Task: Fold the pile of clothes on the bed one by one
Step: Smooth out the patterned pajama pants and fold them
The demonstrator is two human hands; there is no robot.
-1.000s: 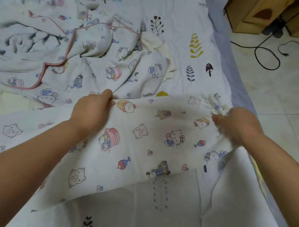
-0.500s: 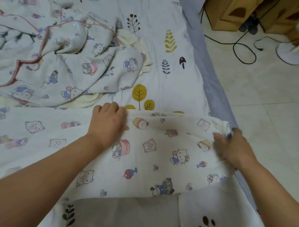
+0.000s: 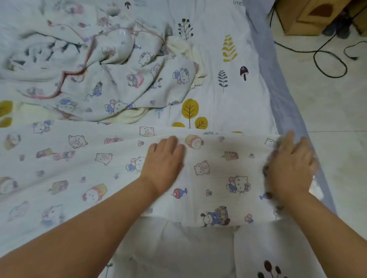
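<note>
Left hand (image 3: pixel 163 164), earlier gripping the fold edge, now presses flat, fingers together, on the white cartoon-printed cotton garment (image 3: pixel 214 178) at the bed's 5 o'clock; blurred right hand (image 3: pixel 290 168) likewise; sheet lettering (image 3: pixel 238 2) reads "tree".

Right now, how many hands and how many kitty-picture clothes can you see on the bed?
Hands: 2, the left hand and the right hand, both pressing on the flat garment.
Kitty-print clothes: 2, the flat garment and the crumpled garment with pink trim behind it.
Total: 4.
</note>
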